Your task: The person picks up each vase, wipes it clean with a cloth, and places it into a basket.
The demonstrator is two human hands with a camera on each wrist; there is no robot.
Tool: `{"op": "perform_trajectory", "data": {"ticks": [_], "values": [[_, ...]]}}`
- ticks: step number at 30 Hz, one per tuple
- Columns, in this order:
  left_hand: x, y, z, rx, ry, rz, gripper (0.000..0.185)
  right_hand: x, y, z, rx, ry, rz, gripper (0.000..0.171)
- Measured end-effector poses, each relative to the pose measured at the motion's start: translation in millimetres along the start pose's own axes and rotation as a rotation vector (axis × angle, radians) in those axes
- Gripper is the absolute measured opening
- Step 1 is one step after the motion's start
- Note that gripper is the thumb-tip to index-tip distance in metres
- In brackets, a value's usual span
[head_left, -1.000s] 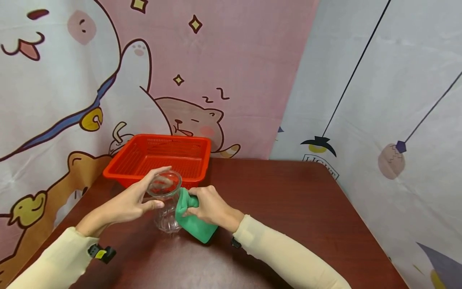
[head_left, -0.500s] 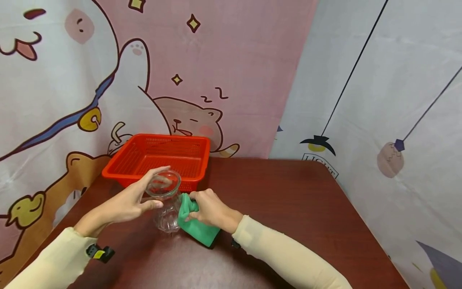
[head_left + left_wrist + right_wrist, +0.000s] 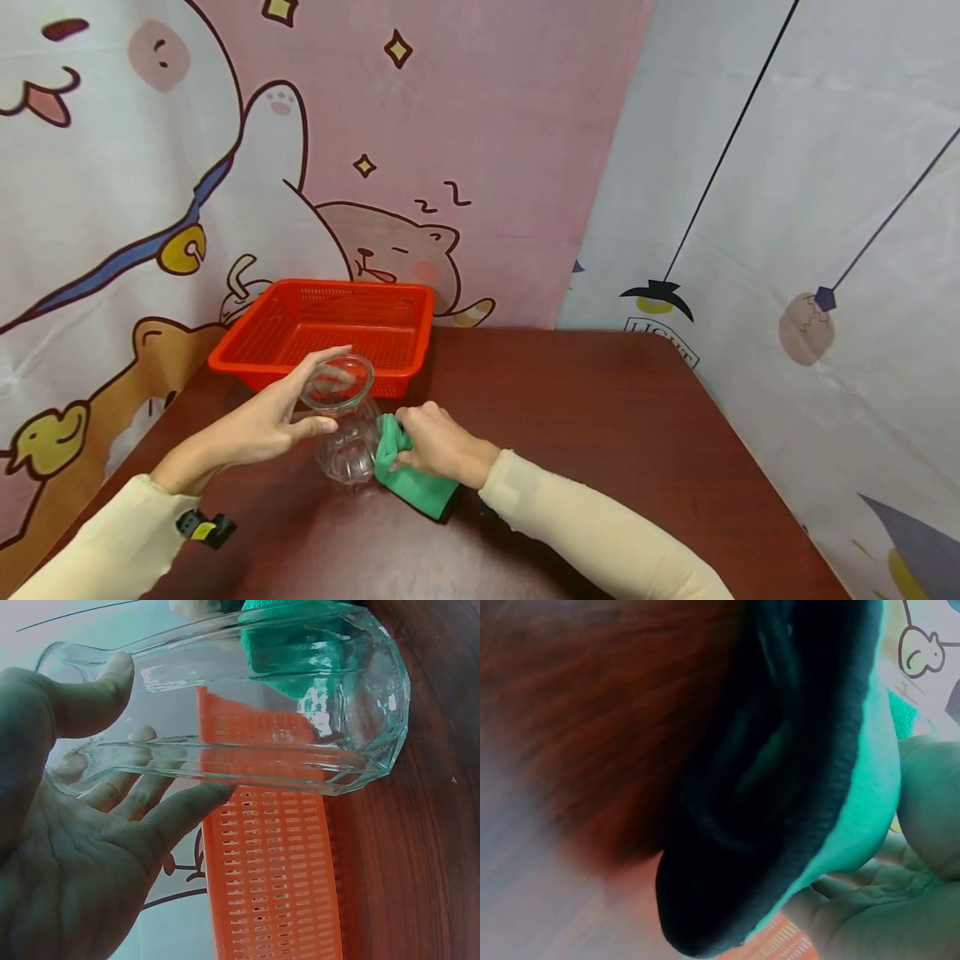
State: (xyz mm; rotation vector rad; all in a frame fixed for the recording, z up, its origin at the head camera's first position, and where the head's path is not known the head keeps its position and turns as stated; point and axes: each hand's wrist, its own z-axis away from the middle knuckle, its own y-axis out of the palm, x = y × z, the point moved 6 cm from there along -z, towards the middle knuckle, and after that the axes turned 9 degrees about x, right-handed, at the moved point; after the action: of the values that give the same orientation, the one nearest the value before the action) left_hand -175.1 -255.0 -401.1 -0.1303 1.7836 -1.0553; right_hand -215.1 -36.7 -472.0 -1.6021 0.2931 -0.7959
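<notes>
A clear glass jar [image 3: 343,425] stands upright on the dark red-brown table [image 3: 600,433]. My left hand [image 3: 281,408] holds it near the rim, thumb on one side and fingers on the other. In the left wrist view the ribbed jar [image 3: 255,712] lies across my fingers [image 3: 142,810]. My right hand [image 3: 435,442] grips a bunched green cloth [image 3: 412,482] and presses it against the jar's lower right side. The right wrist view shows the cloth [image 3: 832,825] close up, folded in my palm.
An orange plastic basket [image 3: 330,329] sits just behind the jar, against the cartoon-printed backdrop. Its mesh wall [image 3: 277,885] shows in the left wrist view. Bare table stretches to the right, up to a white curtain [image 3: 787,208].
My right hand has slid the green cloth down the jar's side toward the table. The left hand and jar have stayed in place.
</notes>
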Motion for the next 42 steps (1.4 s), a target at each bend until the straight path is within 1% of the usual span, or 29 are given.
{"op": "perform_trajectory", "data": {"ticks": [9,16,25,33,36,42], "values": [[0.0,1.1,-0.4,0.004,-0.006,0.007,0.103,0,1,0,0.017,0.028,-0.026,0.039],[2.6,2.6,2.7,0.001,-0.016,0.009,0.103,-1,4,-1,0.033,0.073,-0.113,0.038],[2.6,4.2,2.8,-0.002,-0.006,0.011,0.103,-2,1,2,-0.014,0.061,-0.17,0.034],[2.3,4.6,3.2,-0.001,-0.007,-0.001,0.1,-5,-1,2,-0.029,0.048,-0.234,0.034],[2.0,3.1,1.0,0.0,-0.003,-0.005,0.099,-6,-5,2,-0.052,0.04,-0.239,0.039],[2.8,2.2,-0.3,0.009,-0.006,0.006,0.098,-6,-10,2,-0.09,0.048,-0.248,0.059]]}}
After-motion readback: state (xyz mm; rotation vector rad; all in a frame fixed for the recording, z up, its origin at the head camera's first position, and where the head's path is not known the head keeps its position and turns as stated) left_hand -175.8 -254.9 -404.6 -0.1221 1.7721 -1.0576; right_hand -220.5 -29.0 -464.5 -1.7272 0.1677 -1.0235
